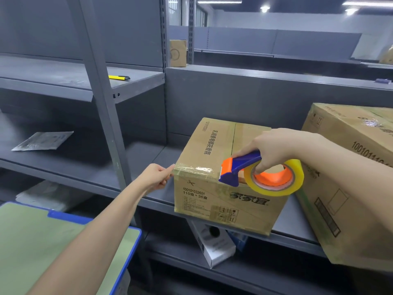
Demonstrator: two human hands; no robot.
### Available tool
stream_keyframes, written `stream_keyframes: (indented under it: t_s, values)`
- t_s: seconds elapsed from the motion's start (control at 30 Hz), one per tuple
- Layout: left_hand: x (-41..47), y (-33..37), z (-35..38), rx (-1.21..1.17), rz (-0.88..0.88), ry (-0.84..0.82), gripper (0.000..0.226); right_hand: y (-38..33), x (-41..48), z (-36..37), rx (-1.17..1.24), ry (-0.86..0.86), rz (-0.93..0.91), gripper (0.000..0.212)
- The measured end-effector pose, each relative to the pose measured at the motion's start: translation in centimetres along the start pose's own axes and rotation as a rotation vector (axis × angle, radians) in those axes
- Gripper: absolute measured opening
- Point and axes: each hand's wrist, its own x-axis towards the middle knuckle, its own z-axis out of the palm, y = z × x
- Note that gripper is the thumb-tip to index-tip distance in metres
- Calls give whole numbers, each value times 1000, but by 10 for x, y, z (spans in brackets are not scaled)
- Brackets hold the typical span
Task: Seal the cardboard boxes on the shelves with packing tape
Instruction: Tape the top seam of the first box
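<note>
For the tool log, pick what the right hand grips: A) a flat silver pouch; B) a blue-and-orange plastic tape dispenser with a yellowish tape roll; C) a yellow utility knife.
B: the right hand curls round the blue-and-orange plastic tape dispenser at the brown cardboard box's top front edge.

Warehouse stockroom, grey steel shelving point(102, 86), printed cardboard cartons point(223, 188), ceiling strip lights point(219, 1)

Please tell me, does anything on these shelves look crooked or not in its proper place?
Yes. The large cardboard box on the right sits tilted, its lower corner hanging past the shelf edge. The smaller box being taped also overhangs the front slightly. On the shelf below, a white carton lies askew.
</note>
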Motion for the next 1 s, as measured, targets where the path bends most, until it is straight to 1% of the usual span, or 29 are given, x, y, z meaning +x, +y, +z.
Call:
stream_keyframes:
  t_s: [0.1, 0.17, 0.23, 0.3, 0.33, 0.4, 0.47, 0.53, 0.57, 0.6, 0.67, 0.7, 0.77, 0.8, 0.83, 0.93, 1.0]
  values:
    - [0, -7, -1, -61, -172, -64, 55, -2, 0, -1, -13, -4, 0, 64]
    - [1, -19, 7, -197, -269, -135, 51, -1, 0, -1, -17, -9, 5, 63]
    - [4, -28, 18, -393, -302, -163, 44, 0, 2, -1, -2, -28, 2, 63]
    - [3, -30, 25, -450, -283, -130, 35, 0, 5, -2, 17, -56, -8, 64]
    - [1, -29, 26, -403, -236, -93, 30, 0, 7, -2, 23, -70, -11, 64]
    - [-4, -21, 22, -142, -58, 18, 24, 0, 10, -3, 27, -95, -10, 63]
    - [-11, -11, 15, 152, 162, 202, 23, -1, 13, -3, 31, -119, -13, 63]
    - [-23, 2, 12, 286, 373, 360, 24, 0, 16, -5, 40, -137, -18, 62]
    - [-30, 9, 13, 313, 478, 380, 26, 0, 18, -6, 45, -146, -19, 62]
    - [-37, 16, 17, 349, 572, 344, 30, 0, 19, -6, 49, -156, -19, 62]
    - [-50, 25, 31, 484, 713, 188, 40, 0, 20, -7, 49, -168, -23, 62]
    - [-55, 26, 41, 598, 770, 148, 44, 0, 21, -7, 47, -168, -26, 61]
    - [-57, 22, 60, 855, 880, 207, 56, 0, 22, -7, 48, -164, -31, 62]
    - [-55, 19, 66, 939, 915, 249, 60, 0, 22, -7, 52, -163, -32, 62]
    - [-52, 17, 70, 992, 939, 287, 59, 1, 22, -7, 56, -163, -31, 62]
    - [-40, 16, 66, 1037, 1039, 379, 48, 0, 25, -9, 58, -153, -18, 61]
    - [-32, 17, 54, 993, 1045, 364, 47, -6, 30, -13, 46, -120, -5, 59]
